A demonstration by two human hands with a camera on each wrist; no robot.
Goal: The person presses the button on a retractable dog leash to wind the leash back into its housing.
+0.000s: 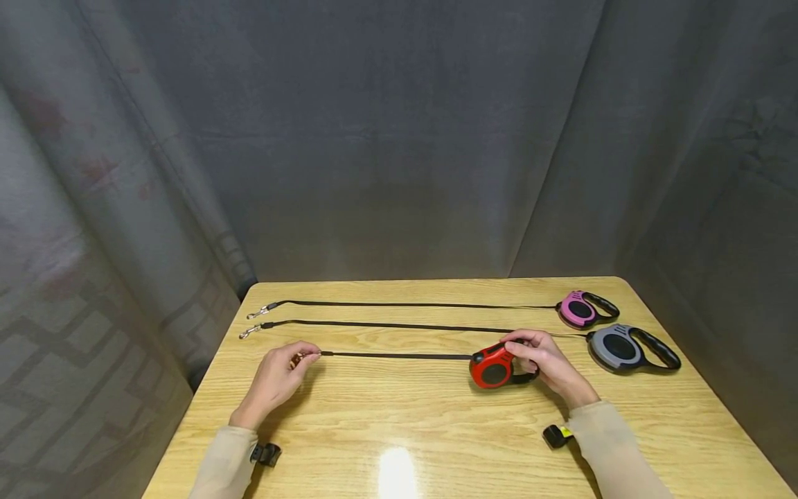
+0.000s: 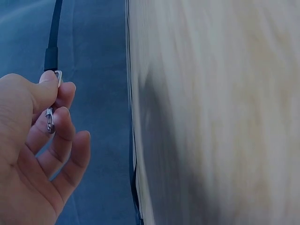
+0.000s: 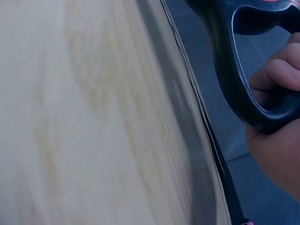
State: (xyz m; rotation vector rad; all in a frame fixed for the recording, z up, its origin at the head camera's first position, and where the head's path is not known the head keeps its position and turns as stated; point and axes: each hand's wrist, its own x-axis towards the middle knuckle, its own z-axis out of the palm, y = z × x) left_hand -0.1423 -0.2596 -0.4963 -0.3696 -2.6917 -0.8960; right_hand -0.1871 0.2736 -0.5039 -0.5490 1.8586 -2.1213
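A red retractable dog leash [image 1: 492, 366] with a black loop handle is held by my right hand [image 1: 541, 357]. In the right wrist view, fingers of that hand curl through the black handle [image 3: 229, 70]. Its black strap [image 1: 399, 356] stretches straight and level across to the left. At the strap's far end my left hand [image 1: 282, 378] pinches the metal snap clip between thumb and forefinger. The left wrist view shows this clip [image 2: 49, 119] hanging along the fingers, below the strap's black end sleeve [image 2: 51, 58].
Behind, a pink leash [image 1: 576, 310] and a grey leash [image 1: 614, 348] lie at the table's right, with straps running left to silver clips [image 1: 251, 331]. Grey curtains [image 1: 374, 173] surround the wooden table [image 1: 386, 416]. Each wrist bears a small black camera [image 1: 553, 436].
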